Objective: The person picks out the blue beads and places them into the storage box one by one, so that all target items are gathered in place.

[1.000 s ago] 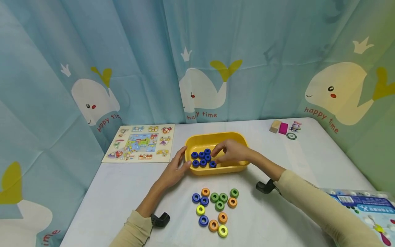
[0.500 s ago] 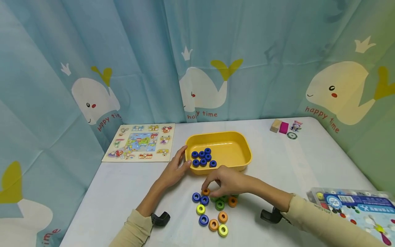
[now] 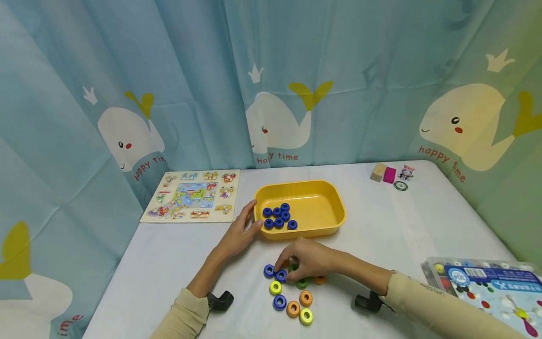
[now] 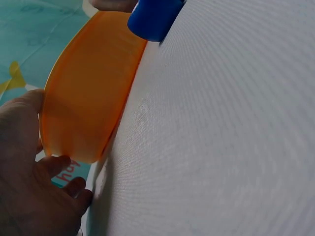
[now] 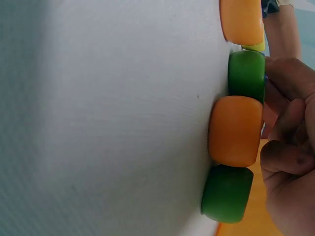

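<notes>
- Right hand [image 3: 308, 260], centre of frame, fingers curled down onto a blue plastic ring [image 3: 281, 275] among the loose coloured rings on the white worktop [image 3: 169, 263].
- Left hand [image 3: 239, 233], fingers relaxed, touches the left wall of the yellow plastic tray [image 3: 322, 230].
- Seven blue rings [image 3: 278, 216] lie inside the tray.

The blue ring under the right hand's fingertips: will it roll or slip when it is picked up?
The blue ring lies flat on the table, so it probably stays put unless tipped on edge. It looks stiff, smooth and small, likely light. The right hand could lose it from a loose pinch.
</notes>
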Demonstrator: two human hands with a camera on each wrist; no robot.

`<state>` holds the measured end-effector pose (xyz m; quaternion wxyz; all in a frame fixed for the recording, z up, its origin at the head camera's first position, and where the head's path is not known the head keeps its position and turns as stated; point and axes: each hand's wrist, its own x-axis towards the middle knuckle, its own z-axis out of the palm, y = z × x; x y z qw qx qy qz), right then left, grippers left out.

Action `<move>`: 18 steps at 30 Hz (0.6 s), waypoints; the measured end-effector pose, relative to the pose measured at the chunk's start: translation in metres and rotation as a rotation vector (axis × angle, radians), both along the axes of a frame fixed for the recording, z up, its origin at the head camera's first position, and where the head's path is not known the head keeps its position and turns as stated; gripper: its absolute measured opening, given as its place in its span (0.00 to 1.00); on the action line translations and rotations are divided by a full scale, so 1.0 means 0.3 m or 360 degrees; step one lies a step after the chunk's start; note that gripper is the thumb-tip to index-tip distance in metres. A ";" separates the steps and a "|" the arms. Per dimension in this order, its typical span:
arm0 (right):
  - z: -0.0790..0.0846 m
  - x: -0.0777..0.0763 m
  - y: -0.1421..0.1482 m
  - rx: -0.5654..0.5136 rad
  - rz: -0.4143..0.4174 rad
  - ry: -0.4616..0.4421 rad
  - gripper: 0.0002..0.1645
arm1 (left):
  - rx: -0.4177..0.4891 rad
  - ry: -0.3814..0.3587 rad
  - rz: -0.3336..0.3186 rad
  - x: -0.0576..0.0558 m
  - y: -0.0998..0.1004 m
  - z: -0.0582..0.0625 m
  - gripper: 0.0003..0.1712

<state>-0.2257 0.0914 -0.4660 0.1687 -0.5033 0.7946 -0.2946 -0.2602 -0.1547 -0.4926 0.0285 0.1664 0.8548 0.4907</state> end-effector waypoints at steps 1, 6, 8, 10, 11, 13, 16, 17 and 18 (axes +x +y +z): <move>-0.003 -0.001 -0.002 0.0006 0.0007 0.0007 0.16 | 0.0002 0.0004 -0.0003 0.000 0.000 -0.001 0.37; -0.010 -0.001 -0.006 0.0014 0.0047 -0.0001 0.17 | -0.0006 0.0023 -0.0002 -0.002 -0.001 -0.005 0.38; -0.011 0.000 -0.007 0.0010 0.0062 -0.0015 0.17 | -0.0009 0.0025 -0.0001 -0.004 -0.002 -0.007 0.38; -0.012 0.001 -0.007 0.0007 0.0070 -0.0030 0.17 | -0.0002 0.0024 -0.0003 -0.004 -0.002 -0.007 0.38; -0.012 0.001 -0.007 0.0006 0.0071 -0.0024 0.17 | 0.0002 0.0022 -0.0005 -0.005 -0.002 -0.007 0.38; -0.010 0.003 -0.007 0.0010 0.0067 -0.0017 0.18 | 0.0006 0.0017 -0.0008 -0.004 -0.002 -0.006 0.38; 0.006 0.005 -0.004 0.0031 0.0050 -0.0003 0.18 | 0.0001 0.0005 -0.0008 -0.003 -0.003 -0.005 0.39; 0.018 0.004 -0.002 0.0035 0.0041 -0.0004 0.17 | -0.0002 0.0002 -0.0008 -0.003 -0.003 -0.004 0.39; 0.031 0.004 0.001 0.0042 0.0027 -0.0002 0.17 | 0.0001 0.0007 -0.0011 -0.002 -0.003 -0.002 0.39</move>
